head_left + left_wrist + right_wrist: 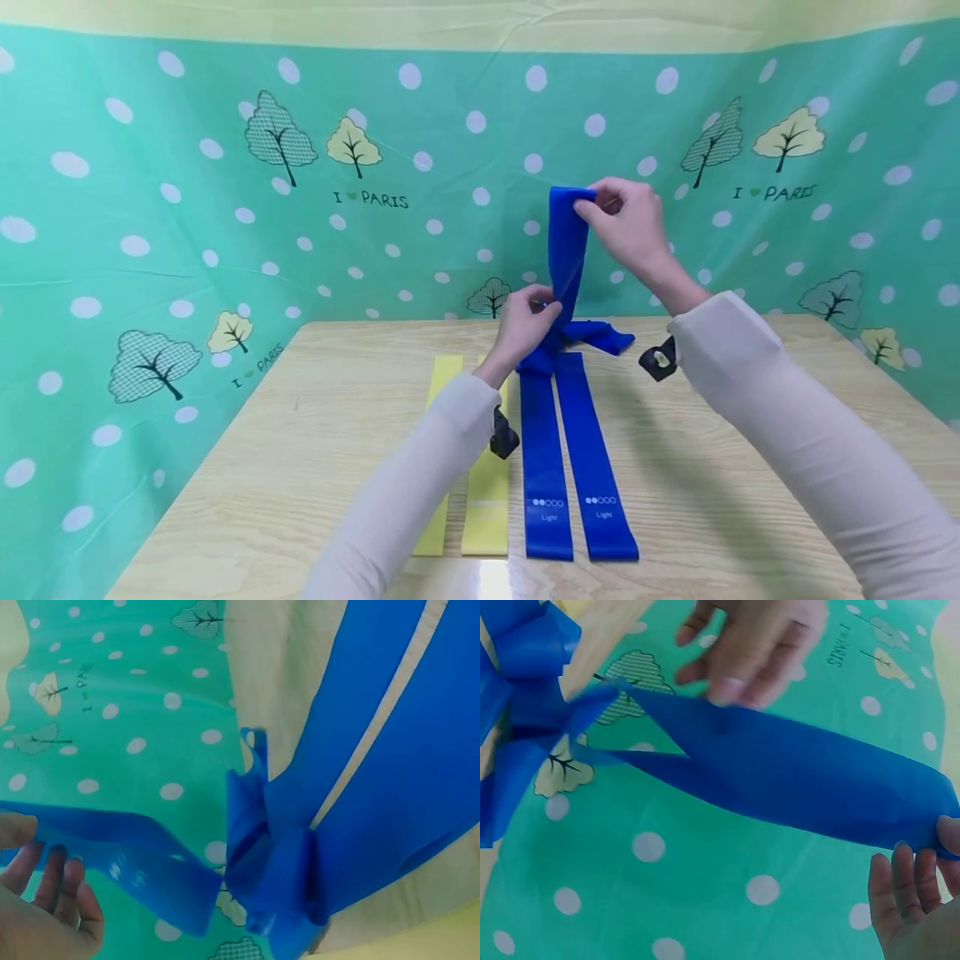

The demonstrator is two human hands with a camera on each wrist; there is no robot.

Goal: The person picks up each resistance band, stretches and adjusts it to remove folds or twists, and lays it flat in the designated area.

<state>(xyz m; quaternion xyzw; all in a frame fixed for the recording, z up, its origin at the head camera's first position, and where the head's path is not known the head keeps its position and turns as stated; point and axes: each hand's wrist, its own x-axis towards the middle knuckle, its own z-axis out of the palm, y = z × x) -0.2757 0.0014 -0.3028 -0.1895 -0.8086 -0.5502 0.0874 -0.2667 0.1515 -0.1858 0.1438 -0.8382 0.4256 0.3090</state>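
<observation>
Pinched between my right thumb and fingers, the top end of a blue resistance band (567, 242) is lifted upright above the table's far edge. My right hand (628, 221) is the higher one. My left hand (528, 321) is lower, beside the band, its fingers loosely bent at the band's edge; firm contact is unclear. In the right wrist view the left hand (757, 649) is blurred. The raised band runs down into a bunched blue tangle (274, 877), where its overlaps are hidden. From there two flat blue strips (546, 467) marked "Light" stretch toward me.
Two yellow bands (487, 508) lie flat left of the blue strips, partly covered by my left sleeve. The wooden table (300, 433) meets a green dotted cloth (202, 250) at the back. Small black cameras (504, 433) sit at my wrists.
</observation>
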